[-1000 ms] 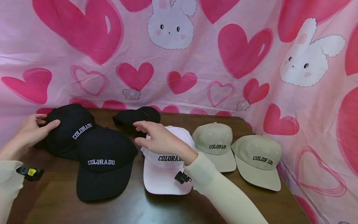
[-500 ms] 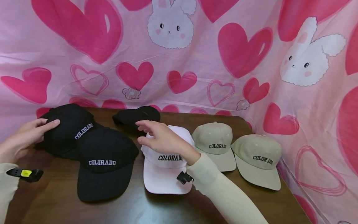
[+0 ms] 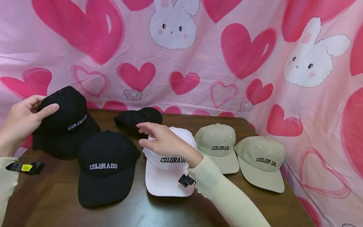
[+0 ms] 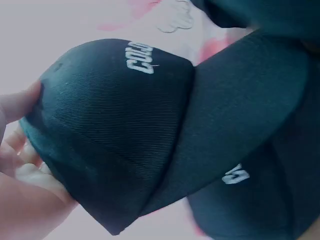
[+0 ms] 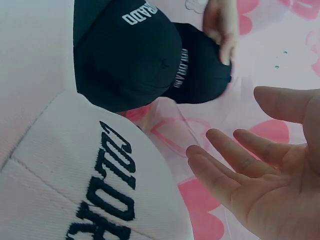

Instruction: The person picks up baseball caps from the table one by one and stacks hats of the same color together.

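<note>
At the left, my left hand (image 3: 24, 118) pinches the crown of a black baseball cap (image 3: 66, 107) lettered COLORADO, thumb on the near side. The left wrist view shows the thumb and fingers on the crown of this black cap (image 4: 110, 100), its brim pointing right. Just in front lies a second black cap (image 3: 106, 151), brim toward me. My right hand (image 3: 163, 142) hovers by a white cap (image 3: 170, 179) with dark lettering. In the right wrist view, the right hand (image 5: 270, 180) has spread, relaxed fingers and holds nothing; the white cap (image 5: 65, 165) is beside it.
Another black cap (image 3: 137, 117) lies at the back of the brown table (image 3: 147, 214), partly behind the right hand. Two beige caps (image 3: 216, 140) (image 3: 262, 154) sit side by side at the right. A pink heart-patterned cloth (image 3: 210, 53) hangs behind and along the right side.
My left hand has raised the rear-left black cap, tilting it up off its place beside the front black cap. The right hand has hardly moved.
</note>
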Motion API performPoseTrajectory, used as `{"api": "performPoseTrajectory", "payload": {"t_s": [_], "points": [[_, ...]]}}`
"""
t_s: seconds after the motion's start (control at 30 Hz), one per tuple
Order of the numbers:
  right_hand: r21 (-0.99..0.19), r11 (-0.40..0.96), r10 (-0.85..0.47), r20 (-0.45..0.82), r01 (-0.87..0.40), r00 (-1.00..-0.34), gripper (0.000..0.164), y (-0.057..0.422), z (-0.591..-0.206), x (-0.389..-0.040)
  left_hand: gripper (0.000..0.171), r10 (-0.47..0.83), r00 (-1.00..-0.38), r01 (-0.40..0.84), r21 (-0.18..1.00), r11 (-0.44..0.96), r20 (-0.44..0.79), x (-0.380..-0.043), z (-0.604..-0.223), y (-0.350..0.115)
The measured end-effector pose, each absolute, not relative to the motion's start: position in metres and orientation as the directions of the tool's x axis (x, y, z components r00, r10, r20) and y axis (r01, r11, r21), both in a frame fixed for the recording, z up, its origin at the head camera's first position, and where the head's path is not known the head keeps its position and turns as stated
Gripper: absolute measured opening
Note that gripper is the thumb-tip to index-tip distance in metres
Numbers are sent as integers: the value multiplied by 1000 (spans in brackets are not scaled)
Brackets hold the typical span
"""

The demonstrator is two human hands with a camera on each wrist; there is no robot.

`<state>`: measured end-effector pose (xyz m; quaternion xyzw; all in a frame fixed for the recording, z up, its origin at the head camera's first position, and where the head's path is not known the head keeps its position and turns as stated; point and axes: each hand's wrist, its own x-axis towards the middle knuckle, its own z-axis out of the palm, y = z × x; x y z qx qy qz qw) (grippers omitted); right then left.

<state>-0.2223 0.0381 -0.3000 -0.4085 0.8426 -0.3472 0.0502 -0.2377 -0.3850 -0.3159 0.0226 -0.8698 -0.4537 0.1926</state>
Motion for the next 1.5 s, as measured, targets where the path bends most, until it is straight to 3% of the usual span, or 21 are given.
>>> {"api": "performPoseTrajectory", "payload": {"t_s": [0.2, 0.37, 0.57, 0.77, 0.93, 1.1, 1.2, 1.33, 1.5], "points": [[-620, 417, -723, 216, -664, -656, 52, 38, -300, -223, 20, -224, -830, 308, 754, 580, 511, -233, -283, -370], [-620, 402, -723, 237, -674, -649, 52, 38, -298, -225, 26, -217, -731, 459, 701, 546, 647, -228, -264, -362], [-596, 381, -722, 285, -707, -630, 52, 36, -290, -228, 29, -148, -712, 566, 686, 457, 686, -219, -247, -349], [-598, 334, -706, 354, -729, -614, 55, 29, -279, -228, 25, 21, -761, 636, 740, 217, 648, -204, -238, -333], [-592, 266, -694, 430, -761, -577, 59, 23, -273, -226, 29, 156, -804, 594, 789, 160, 574, -190, -236, -318], [-558, 272, -666, 480, -784, -572, 65, 17, -271, -225, 29, 283, -836, 541, 793, 280, 470, -179, -233, -302], [-544, 301, -651, 484, -783, -586, 70, 15, -271, -225, 30, 390, -816, 558, 754, 346, 426, -175, -234, -295], [-533, 320, -657, 471, -783, -589, 73, 14, -274, -227, 33, 485, -782, 579, 744, 333, 391, -174, -239, -291], [-587, 279, -712, 404, -760, -574, 64, 17, -281, -230, 33, 512, -776, 542, 804, 245, 368, -178, -249, -294]]}}
